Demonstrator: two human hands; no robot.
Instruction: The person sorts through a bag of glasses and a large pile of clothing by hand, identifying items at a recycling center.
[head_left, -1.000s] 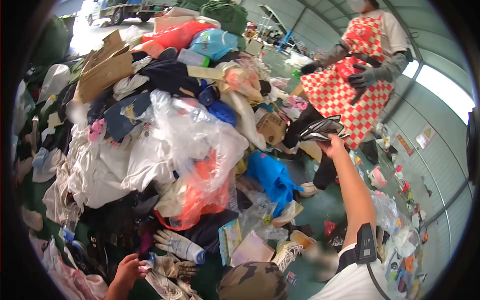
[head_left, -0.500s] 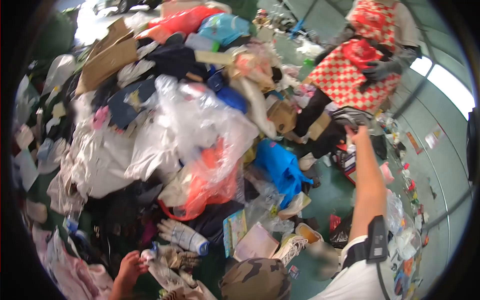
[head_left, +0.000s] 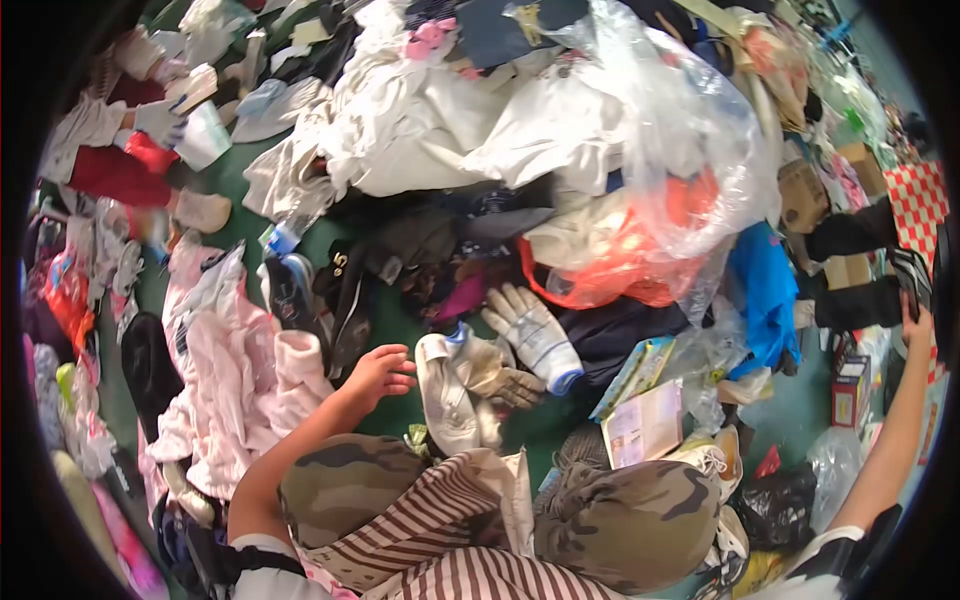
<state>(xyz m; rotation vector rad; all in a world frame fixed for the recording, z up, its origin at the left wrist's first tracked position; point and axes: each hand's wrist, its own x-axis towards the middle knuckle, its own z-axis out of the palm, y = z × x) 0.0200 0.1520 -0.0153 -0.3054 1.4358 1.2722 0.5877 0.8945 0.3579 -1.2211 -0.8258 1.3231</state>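
Note:
My left hand (head_left: 378, 372) hovers over the floor with its fingers stretched out and nothing in them. Just right of it lie a whitish shoe (head_left: 447, 400) and a tan work glove (head_left: 500, 375). A white knit glove (head_left: 535, 338) with a blue cuff is a little beyond. At the far right, my arm is stretched out and my right hand (head_left: 914, 318) grips a dark shoe-like item (head_left: 910, 278); its exact kind I cannot tell. A small dark box (head_left: 850, 390) stands below that hand.
A heap of white cloth (head_left: 400, 120), clear plastic (head_left: 690, 130) and a red bag (head_left: 640, 270) fills the middle. Pink clothing (head_left: 235, 370) lies left. A co-worker in red trousers (head_left: 120, 180) sits at the upper left; another's checked apron (head_left: 917, 210) shows at the right edge.
My view has swung left and down, bringing my knees and the left co-worker into sight. The right hand still holds the dark item; the left hand's fingers have straightened.

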